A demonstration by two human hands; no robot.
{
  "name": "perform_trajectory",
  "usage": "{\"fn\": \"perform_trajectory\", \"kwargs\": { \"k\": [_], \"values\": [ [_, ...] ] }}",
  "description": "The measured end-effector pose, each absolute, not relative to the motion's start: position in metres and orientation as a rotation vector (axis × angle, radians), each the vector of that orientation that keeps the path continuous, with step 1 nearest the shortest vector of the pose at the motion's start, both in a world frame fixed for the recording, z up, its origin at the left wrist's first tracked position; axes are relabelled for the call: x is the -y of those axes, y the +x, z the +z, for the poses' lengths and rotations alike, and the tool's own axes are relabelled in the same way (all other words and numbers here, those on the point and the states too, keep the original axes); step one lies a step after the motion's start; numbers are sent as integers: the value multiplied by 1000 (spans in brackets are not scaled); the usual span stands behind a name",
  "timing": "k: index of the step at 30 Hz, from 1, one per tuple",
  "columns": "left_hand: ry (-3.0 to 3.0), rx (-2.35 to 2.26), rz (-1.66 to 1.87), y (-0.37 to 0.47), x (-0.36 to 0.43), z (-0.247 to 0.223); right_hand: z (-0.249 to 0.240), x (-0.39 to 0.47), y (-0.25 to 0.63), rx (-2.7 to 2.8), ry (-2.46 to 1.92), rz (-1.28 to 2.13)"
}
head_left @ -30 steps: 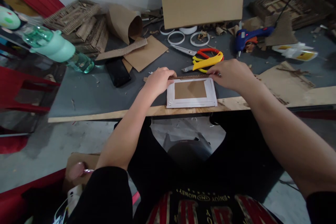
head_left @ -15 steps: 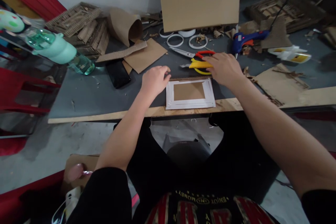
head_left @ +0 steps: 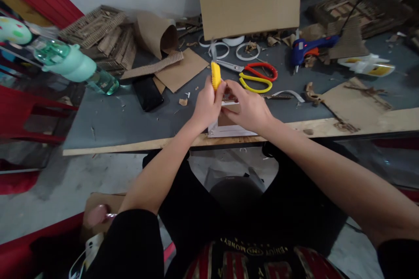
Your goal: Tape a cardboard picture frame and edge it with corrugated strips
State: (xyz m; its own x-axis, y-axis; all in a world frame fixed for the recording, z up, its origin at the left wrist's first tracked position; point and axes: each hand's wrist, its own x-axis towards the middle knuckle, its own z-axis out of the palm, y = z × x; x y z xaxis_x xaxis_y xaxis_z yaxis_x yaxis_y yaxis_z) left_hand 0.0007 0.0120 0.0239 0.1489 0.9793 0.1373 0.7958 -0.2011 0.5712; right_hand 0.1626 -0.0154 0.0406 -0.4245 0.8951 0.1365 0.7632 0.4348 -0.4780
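Note:
My left hand [head_left: 208,103] is closed round a yellow utility knife [head_left: 215,76], which points up and away from me. Close against it, my right hand [head_left: 250,107] has its fingers bent in at the knife's lower end; whether they grip it is hidden. Beneath both hands lies a white-bordered cardboard frame [head_left: 232,131] at the table's front edge, partly covered. Just beyond my right hand are scissors [head_left: 258,79] with one red and one yellow handle loop.
Paper rings [head_left: 248,57] and an upright cardboard sheet [head_left: 248,0] stand behind. A blue glue gun [head_left: 303,51] and glue bottle [head_left: 369,66] are right; a black phone [head_left: 148,94], corrugated pieces [head_left: 98,30] and a green bottle [head_left: 78,63] are left.
The yellow knife has moved left from beside the scissors into my left hand and now points upward. My right hand has come left and nearer, over the frame. The scissors' handles are uncovered.

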Motion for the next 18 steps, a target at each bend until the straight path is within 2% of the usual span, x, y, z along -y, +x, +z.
{"fn": "perform_trajectory", "kwargs": {
  "k": [4,10,14,18],
  "values": [
    [2112,-1993,593,-26,-29,26,42,9,172,2384,-1426,347],
    [2117,-2184,366,-44,-43,18,26,-40,219,2195,-1751,175],
    [2373,-1656,418,-34,-30,23,21,-52,236,2168,-1793,162],
    [2439,-1209,42,-23,-15,20,19,-49,237,2179,-1746,138]
  ]
}}
